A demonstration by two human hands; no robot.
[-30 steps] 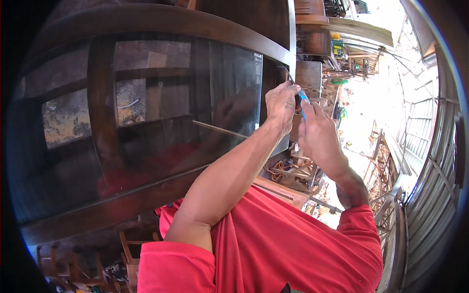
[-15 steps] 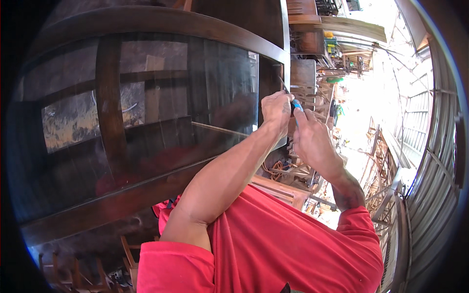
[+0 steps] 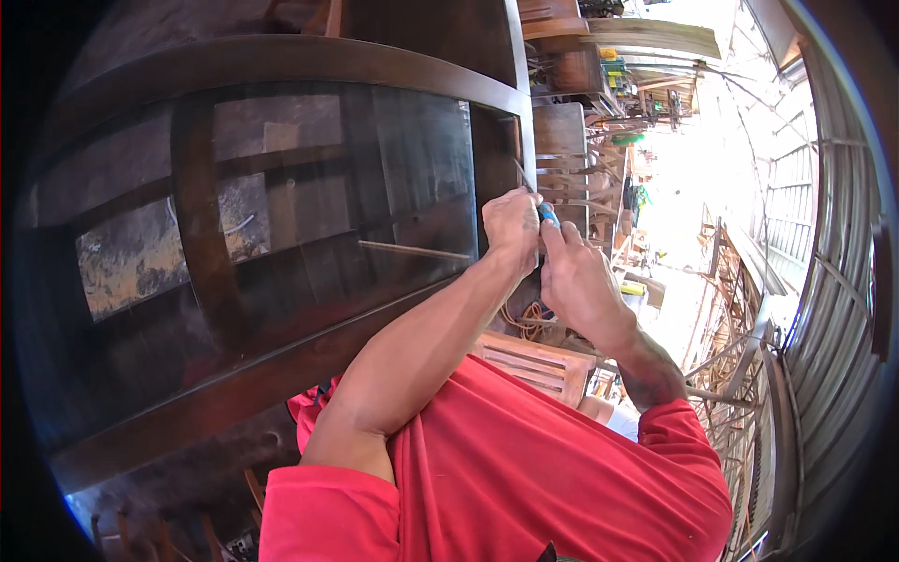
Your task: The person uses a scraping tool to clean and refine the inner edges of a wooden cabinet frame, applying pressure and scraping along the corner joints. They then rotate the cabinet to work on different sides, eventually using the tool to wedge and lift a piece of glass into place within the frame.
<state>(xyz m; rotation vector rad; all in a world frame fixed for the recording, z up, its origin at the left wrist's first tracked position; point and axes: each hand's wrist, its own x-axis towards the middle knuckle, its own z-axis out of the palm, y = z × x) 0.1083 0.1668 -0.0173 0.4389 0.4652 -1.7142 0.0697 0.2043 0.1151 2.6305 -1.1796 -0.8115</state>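
Observation:
A dark wooden cabinet door (image 3: 312,58) with a glass panel (image 3: 300,281) spans the left side. At its narrow right edge, my left hand (image 3: 510,225) is closed around something I cannot make out, with a thin metal blade poking out above it. My right hand (image 3: 576,281) grips the blue handle (image 3: 547,214) of that tool, just right of and slightly below my left hand. The tool's tip lies close to the inner edge of the frame.
Stacked wooden furniture (image 3: 562,136), coiled orange cord (image 3: 532,318) and a slatted wooden piece (image 3: 524,367) lie beyond the door. Lumber (image 3: 726,300) stands by a corrugated metal wall (image 3: 829,272) at right. Bare skin and white cloth (image 3: 620,423), perhaps someone's, show behind my red shirt.
Both hands and the tool appear lower and farther left than a second ago, and the door's right edge has shifted left in the picture. Both grips are unchanged.

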